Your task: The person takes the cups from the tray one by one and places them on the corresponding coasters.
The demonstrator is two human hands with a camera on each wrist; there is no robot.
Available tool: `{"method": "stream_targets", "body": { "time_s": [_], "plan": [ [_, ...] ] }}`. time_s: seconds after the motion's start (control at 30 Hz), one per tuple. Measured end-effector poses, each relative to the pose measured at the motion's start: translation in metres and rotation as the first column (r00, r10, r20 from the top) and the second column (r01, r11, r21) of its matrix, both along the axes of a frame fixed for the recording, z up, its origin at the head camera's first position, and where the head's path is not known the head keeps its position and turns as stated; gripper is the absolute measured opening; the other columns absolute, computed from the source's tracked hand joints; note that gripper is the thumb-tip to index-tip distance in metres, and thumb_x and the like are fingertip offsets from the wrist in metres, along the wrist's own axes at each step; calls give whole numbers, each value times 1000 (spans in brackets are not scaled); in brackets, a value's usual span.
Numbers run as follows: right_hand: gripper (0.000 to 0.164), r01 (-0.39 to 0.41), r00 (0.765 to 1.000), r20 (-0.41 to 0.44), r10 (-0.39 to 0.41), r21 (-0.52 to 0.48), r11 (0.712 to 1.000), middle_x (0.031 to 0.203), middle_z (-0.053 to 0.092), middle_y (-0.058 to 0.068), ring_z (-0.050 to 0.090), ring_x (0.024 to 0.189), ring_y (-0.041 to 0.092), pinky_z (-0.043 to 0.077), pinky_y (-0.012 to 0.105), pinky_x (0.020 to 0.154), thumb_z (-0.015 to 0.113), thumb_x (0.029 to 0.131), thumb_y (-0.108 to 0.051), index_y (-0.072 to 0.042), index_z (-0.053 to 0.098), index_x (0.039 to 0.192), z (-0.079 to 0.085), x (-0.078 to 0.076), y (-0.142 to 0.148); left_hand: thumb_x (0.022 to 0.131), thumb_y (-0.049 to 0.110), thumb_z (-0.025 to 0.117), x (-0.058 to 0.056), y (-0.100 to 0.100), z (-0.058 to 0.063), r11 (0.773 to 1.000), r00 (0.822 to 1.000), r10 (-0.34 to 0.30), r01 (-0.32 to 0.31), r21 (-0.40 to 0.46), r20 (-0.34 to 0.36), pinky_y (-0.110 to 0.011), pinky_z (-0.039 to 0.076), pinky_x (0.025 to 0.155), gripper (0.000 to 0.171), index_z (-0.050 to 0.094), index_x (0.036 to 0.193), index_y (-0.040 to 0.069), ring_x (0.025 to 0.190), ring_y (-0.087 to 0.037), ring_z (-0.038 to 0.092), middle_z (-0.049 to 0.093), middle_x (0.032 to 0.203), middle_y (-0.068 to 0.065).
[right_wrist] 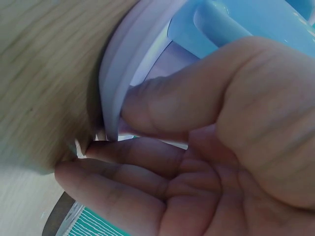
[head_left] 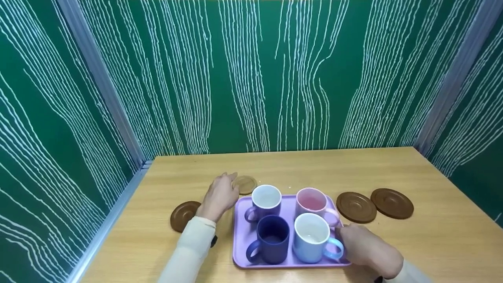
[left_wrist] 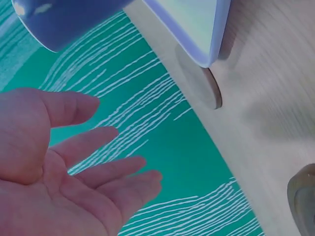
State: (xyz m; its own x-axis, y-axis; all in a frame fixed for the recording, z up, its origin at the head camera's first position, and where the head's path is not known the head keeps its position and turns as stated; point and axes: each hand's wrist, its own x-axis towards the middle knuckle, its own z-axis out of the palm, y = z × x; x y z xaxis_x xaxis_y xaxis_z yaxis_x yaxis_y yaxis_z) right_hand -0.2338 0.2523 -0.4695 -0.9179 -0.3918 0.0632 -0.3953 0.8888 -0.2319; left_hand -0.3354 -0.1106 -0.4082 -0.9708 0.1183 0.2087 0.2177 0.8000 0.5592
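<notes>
A lilac tray bears several mugs. A mauve mug with a white inside and a pink mug stand at its far side. Closer to me are a navy mug and a light blue mug. My right hand grips the tray's right edge, thumb over the rim and fingers underneath, beside the blue mug's handle. My left hand holds nothing, its fingers loosely extended. In the head view it overlaps the table left of the tray, beside a pale round coaster.
A round brown saucer lies on the wooden table beyond my left forearm. Two more brown saucers, one nearer the tray and one farther right, lie to the right. Green walls with white lines enclose the table's back and sides.
</notes>
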Motion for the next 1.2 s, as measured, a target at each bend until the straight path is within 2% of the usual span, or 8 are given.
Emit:
{"method": "stream_targets", "body": {
  "time_s": [0.1,0.23,0.33,0.53,0.77,1.03,1.2],
  "plan": [
    [22,-2,1000,-4,2,3,1000,68,52,-1,45,63,14,47,35,55,70,75,8,-11,58,75,0,1,1,100,15,60,9,0,0,1000,1000,-11,10,-20,-24,-47,47,108,48,58,146,5,143,-41,46,48,152,-29],
    [25,-25,999,-21,25,3,1000,67,51,-2,43,62,14,45,33,53,69,73,10,-12,57,74,0,1,2,99,13,62,21,-1,0,998,993,-35,30,-51,-111,-52,46,111,44,63,141,3,136,-44,53,56,143,-32],
    [27,-29,1000,-11,30,10,1000,68,51,-1,43,62,15,44,32,54,68,71,12,-12,57,76,1,1,2,97,12,63,30,-2,-1,997,988,-39,29,-68,-149,-54,48,108,42,65,139,5,131,-46,56,57,139,-36],
    [27,16,998,64,-16,-4,1000,69,54,1,46,63,16,44,33,55,68,74,13,-12,58,78,3,-2,0,99,16,63,41,-3,-9,996,991,-39,29,-86,-124,-56,48,108,47,60,144,3,132,-46,56,56,140,-36],
    [27,-5,999,39,5,-3,1000,69,54,0,46,63,15,46,33,55,69,73,12,-12,58,78,1,-1,1,97,14,63,51,-6,-30,994,994,-69,60,-93,-89,-56,50,105,44,64,138,0,128,-48,59,59,136,-36],
    [24,23,998,60,-23,0,1000,70,52,0,46,64,16,46,33,56,68,76,12,-11,59,81,3,-2,0,93,6,63,59,-4,-42,991,990,-94,84,-100,-103,-58,51,102,42,65,134,-5,125,-50,60,63,128,-37],
    [24,17,999,49,-17,-1,1000,68,52,-1,45,62,15,44,31,54,69,76,11,-11,59,78,2,0,0,93,9,65,66,-3,-52,990,994,-105,100,-103,-40,-59,48,106,44,64,135,-6,126,-52,58,60,131,-39]
  ]
}}
